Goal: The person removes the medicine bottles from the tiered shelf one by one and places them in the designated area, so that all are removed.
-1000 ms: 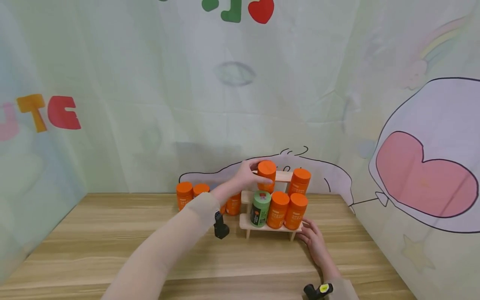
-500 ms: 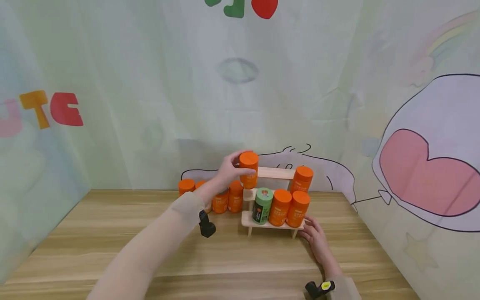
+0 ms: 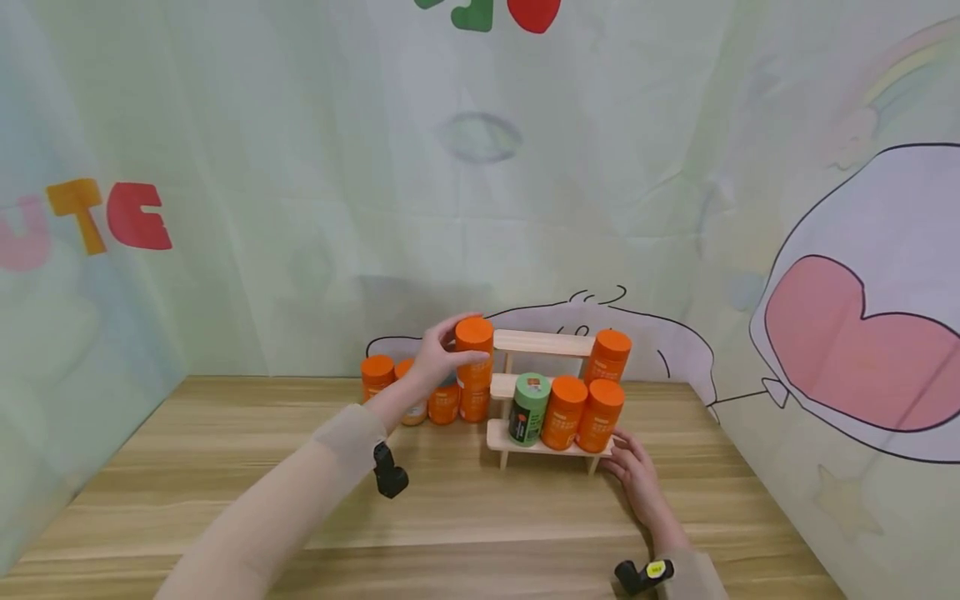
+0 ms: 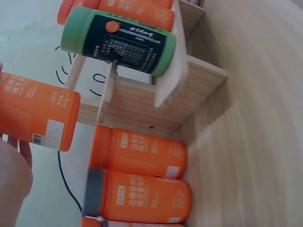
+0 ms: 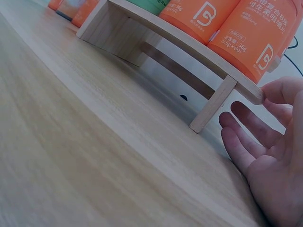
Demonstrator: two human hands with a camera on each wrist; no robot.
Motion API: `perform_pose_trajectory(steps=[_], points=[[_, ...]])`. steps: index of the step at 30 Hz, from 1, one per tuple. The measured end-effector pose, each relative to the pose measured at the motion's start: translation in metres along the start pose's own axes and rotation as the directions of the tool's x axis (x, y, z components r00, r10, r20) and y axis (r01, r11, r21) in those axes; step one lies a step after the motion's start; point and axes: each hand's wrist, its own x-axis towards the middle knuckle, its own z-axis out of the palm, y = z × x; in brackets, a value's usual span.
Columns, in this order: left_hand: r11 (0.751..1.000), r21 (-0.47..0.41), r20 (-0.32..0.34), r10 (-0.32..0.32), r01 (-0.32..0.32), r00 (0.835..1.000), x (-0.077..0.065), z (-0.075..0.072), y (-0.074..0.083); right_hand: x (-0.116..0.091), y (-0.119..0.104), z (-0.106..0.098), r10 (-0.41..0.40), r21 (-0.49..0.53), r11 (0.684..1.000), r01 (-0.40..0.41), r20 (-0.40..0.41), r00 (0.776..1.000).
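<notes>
1. Far left: coloured letters on the backdrop, above a wood-grain surface.
2. Left sleeve, pale, reaching forward across the surface; black device at the wrist.
3. Row of four jars standing on the surface, just left of the rack. Leftmost row jar: orange lid. Second row jar: partly behind the wrist. Third row jar: dark grey lid, orange body. Fourth row jar: orange, nearest the rack.
4. Left hand: fingers gripping the held orange jar, thumb across its front. Jar upright, raised off the surface; in the head view it overlaps the fourth row jar. Contact between these two: cannot tell.
5. Wooden rack, three tiers. Bottom tier, left to right: green jar with dark label, middle orange jar, right orange jar. All upright.
6. Back orange jar, behind the right pair; base hidden, tier uncertain.
7. Right hand: fingers relaxed, slightly bent, touching the right end of the bottom tier; some hang loosely below it.
8. Far right: printed balloon with a pink heart on the backdrop.
</notes>
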Motion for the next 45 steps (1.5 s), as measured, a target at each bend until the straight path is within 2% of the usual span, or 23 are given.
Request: perform_pose_trajectory(steps=[6, 13, 20, 32, 40, 45], points=[[0.999, 0.026, 0.011, -0.041, 0.041, 0.999, -0.014, -0.001, -0.011, -0.001, 0.001, 0.0, 0.001, -0.011, 1.0, -0.001, 0.005, 1.0], [0.997, 0.079, 0.005, -0.002, 0.002, 1.0, -0.024, 0.001, -0.025, 0.0, -0.001, 0.0, 0.021, -0.009, 1.0, -0.021, -0.001, 1.0], [0.993, 0.108, -0.01, -0.036, 0.036, 0.999, -0.036, 0.006, -0.039, 0.0, -0.001, -0.001, 0.005, 0.007, 1.0, -0.005, 0.001, 1.0], [0.983, 0.111, -0.086, -0.139, 0.148, 0.987, -0.044, 0.015, -0.06, 0.0, 0.0, 0.0, 0.007, -0.019, 1.0, -0.007, -0.001, 1.0], [0.984, 0.102, -0.104, -0.133, 0.143, 0.986, -0.048, 0.022, -0.07, 0.001, -0.001, 0.0, 0.017, -0.019, 1.0, -0.017, 0.002, 1.0], [0.981, 0.116, -0.086, -0.146, 0.155, 0.986, -0.05, 0.023, -0.074, 0.001, -0.001, 0.0, 0.02, -0.005, 1.0, -0.02, -0.001, 1.0]])
